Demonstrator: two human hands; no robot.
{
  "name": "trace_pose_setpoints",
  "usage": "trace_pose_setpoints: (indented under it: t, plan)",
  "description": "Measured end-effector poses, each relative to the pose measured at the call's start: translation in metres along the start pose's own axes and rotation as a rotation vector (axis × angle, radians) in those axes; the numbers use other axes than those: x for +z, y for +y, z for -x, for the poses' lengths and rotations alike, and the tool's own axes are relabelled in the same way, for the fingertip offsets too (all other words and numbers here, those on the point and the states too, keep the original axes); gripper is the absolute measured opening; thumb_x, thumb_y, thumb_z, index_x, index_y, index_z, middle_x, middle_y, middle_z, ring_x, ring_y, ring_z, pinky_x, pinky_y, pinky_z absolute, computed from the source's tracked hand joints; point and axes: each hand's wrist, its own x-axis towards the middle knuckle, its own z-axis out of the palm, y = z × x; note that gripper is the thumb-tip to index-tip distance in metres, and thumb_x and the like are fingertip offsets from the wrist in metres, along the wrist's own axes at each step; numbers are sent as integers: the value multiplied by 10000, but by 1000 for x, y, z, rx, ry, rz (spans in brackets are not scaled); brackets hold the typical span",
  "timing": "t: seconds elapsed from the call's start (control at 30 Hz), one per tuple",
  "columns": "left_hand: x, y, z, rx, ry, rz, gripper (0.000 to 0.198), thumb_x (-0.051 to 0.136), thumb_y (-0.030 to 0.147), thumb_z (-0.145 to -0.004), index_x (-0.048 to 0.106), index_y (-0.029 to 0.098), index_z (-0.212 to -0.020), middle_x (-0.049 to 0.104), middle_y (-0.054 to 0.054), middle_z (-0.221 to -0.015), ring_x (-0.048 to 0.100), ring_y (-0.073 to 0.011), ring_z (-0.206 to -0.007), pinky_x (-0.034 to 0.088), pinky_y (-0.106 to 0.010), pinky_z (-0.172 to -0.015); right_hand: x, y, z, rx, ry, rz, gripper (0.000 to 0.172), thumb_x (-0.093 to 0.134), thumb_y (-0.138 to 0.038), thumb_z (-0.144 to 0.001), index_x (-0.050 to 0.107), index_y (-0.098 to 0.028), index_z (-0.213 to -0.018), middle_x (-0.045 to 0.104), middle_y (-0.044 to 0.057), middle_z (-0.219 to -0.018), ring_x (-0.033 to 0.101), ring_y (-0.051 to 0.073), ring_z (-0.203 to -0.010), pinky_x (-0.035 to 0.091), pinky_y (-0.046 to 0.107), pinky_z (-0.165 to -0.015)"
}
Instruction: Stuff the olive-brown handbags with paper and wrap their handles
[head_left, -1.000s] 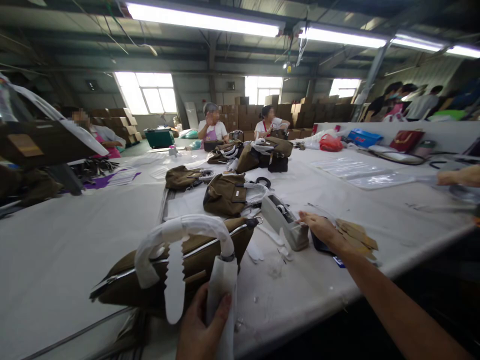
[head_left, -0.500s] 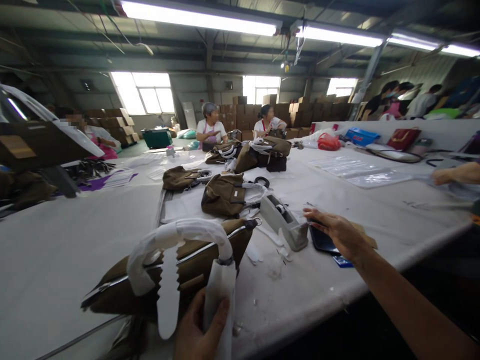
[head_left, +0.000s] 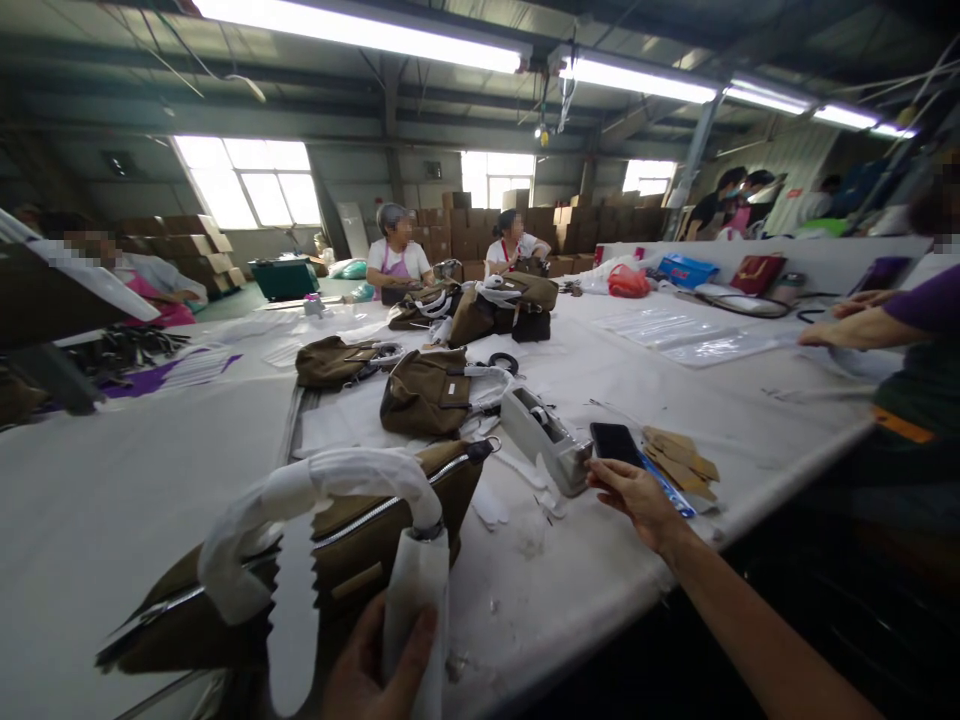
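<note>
My left hand [head_left: 382, 655] is closed around a white foam wrap [head_left: 416, 590] at the lower end of a handle [head_left: 330, 480] covered in white wrapping. The handle belongs to a brown handbag [head_left: 180, 610] with a silver zipper, lying in front of me. A white strip with a wavy edge [head_left: 294, 620] hangs from the handle. My right hand [head_left: 637, 500] is at the front end of a grey tape dispenser [head_left: 544, 440], thumb and fingertips pinched together. Whatever is between those fingertips is too small to make out. A black phone [head_left: 616, 443] lies just beyond this hand.
Brown paper pieces [head_left: 681, 462] and a blue packet [head_left: 667, 487] lie right of the phone. More brown bags [head_left: 424, 395] stand farther up the white table [head_left: 540, 590]. At right, a co-worker's hands [head_left: 855, 320] handle clear plastic; other people sit across the table.
My right hand has moved from above the phone to the dispenser's front end, and its fingers have come together. My left hand keeps its hold. The whole view has shifted to the right.
</note>
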Motion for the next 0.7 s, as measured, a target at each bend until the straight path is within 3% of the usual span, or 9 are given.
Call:
trace_pose_setpoints:
  t: [0.17,0.3,0.4,0.6,0.7]
  plan:
    - [0,6,2,-2,-39,18,584,689,660,-692,709,206,-1059,776,-66,-1009,690,-342,-1055,514,-411,-974,1,12,-4,-78,77,82,473,822,-550,-616,760,-141,-845,729,82,-773,655,200,-740,462,276,-601]
    - [0,7,3,15,-30,57,562,720,647,-691,719,204,-1036,780,-60,-982,699,-331,-1033,521,-381,-954,5,12,26,-166,38,155,438,798,-563,-668,762,-151,-814,707,63,-744,608,192,-719,464,296,-636]
    - [1,8,5,5,-46,134,571,752,613,-694,709,184,-1069,781,-63,-977,704,-314,-1008,516,-365,-946,23,1,63,-229,-109,165,416,781,-566,-709,766,-168,-831,708,56,-743,587,175,-663,492,302,-648]
    - [3,13,8,73,-113,181,467,742,533,-764,696,160,-1042,769,-68,-968,690,-274,-950,511,-320,-850,88,-33,125,-403,-616,113,300,670,-445,-890,727,-169,-789,694,44,-710,637,160,-680,505,253,-648]
    - [2,11,7,126,-159,174,438,720,517,-802,690,158,-1052,761,-82,-996,678,-279,-989,502,-326,-865,122,-43,138,-478,-679,145,285,671,-401,-886,703,-162,-735,663,23,-634,613,142,-611,481,239,-603]
